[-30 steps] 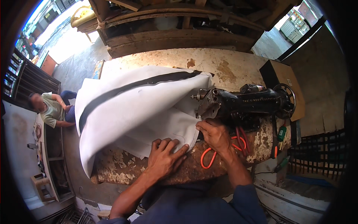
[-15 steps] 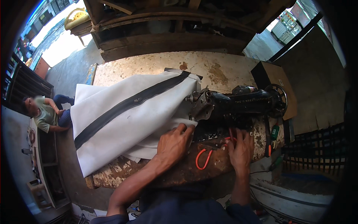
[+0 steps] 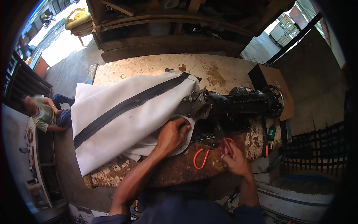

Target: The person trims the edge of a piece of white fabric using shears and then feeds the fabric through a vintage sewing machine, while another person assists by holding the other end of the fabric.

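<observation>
My left hand (image 3: 174,135) has its fingers curled on the edge of a white fabric piece (image 3: 115,127), just left of the needle end of a black sewing machine (image 3: 235,104). A dark strip, like a zip, runs across the fabric (image 3: 126,106). In front of the machine, my right hand (image 3: 235,161) is closed around a dark red handled tool (image 3: 226,146); motion blurs its tip, so its kind is unclear. Between my hands lie scissors with orange-red handle loops (image 3: 201,158), on the worn table (image 3: 179,170). My right hand is close to their far loop.
A cardboard box (image 3: 285,89) stands behind the machine's handwheel (image 3: 274,100). Green-handled tools (image 3: 272,133) lie at the table's right end. Wooden furniture framing (image 3: 167,41) lines the far side. A person (image 3: 46,112) sits on the left, beyond the fabric.
My right hand has drawn back toward me and now grips the dark red handled tool. My left hand has shifted slightly left, its fingers curling at the fabric edge.
</observation>
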A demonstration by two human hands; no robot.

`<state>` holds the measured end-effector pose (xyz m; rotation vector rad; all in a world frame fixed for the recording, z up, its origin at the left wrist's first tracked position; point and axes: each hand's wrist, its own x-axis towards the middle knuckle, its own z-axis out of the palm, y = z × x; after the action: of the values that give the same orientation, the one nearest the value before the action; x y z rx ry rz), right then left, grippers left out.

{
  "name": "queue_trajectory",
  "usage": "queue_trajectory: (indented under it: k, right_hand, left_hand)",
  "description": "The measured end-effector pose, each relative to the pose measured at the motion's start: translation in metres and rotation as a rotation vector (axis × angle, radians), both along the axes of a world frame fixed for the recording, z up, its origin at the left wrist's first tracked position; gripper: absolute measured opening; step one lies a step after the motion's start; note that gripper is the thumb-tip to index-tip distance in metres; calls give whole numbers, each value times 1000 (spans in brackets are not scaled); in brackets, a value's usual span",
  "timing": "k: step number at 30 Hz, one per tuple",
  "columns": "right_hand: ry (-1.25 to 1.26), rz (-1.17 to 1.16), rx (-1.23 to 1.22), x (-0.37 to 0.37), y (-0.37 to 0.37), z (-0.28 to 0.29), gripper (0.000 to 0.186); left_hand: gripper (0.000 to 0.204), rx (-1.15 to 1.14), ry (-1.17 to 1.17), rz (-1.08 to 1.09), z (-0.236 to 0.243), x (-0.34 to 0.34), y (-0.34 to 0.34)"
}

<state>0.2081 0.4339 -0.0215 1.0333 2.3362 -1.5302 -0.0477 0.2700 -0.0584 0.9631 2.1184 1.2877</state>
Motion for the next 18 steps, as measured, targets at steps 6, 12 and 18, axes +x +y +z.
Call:
queue_trajectory:
  k: [6,12,18]
  right_hand:
    - [275,-314,-1011,-25,-72,-12,34]
    - [299,-340,-1006,-38,-79,-19,37]
    - [291,-401,-980,-40,-78,-23,32]
  left_hand:
    - [25,-51,-126,93,-3,0,-5]
    - [25,-11,-186,54,-11,-3,-6]
    - [24,-31,-189,-10,-12,-4,-7]
